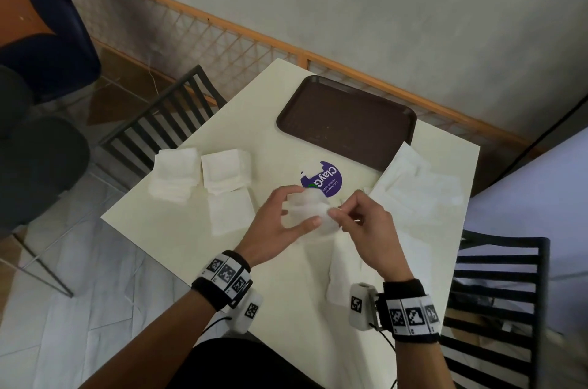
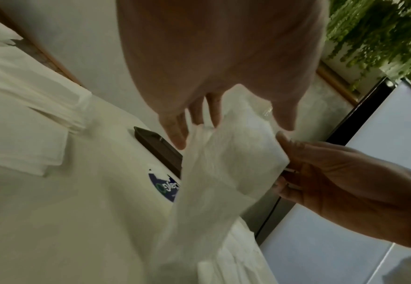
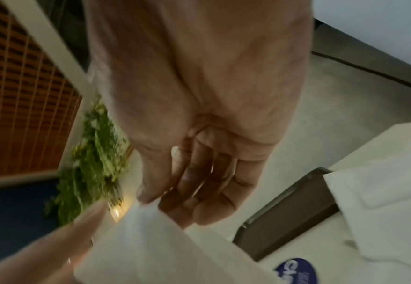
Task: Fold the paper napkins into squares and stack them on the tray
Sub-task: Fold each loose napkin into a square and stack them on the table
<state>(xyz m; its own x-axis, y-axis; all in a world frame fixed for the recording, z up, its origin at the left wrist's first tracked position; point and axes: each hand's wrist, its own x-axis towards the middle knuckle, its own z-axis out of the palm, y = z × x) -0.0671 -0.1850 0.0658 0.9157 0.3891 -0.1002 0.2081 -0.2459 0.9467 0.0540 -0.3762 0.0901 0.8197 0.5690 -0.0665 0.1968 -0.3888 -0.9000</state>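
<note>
Both hands lift one thin white paper napkin off the table: left hand pinches its near edge, right hand pinches its corner, likely to align a fold. Empty brown plastic tray lies beyond both hands; folded white napkin stacks lie left of the left hand.

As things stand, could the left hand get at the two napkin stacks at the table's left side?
Probably yes, but not at once: the left hand pinches the napkin shared with the right hand. Bare table lies between it and the stacks.
</note>
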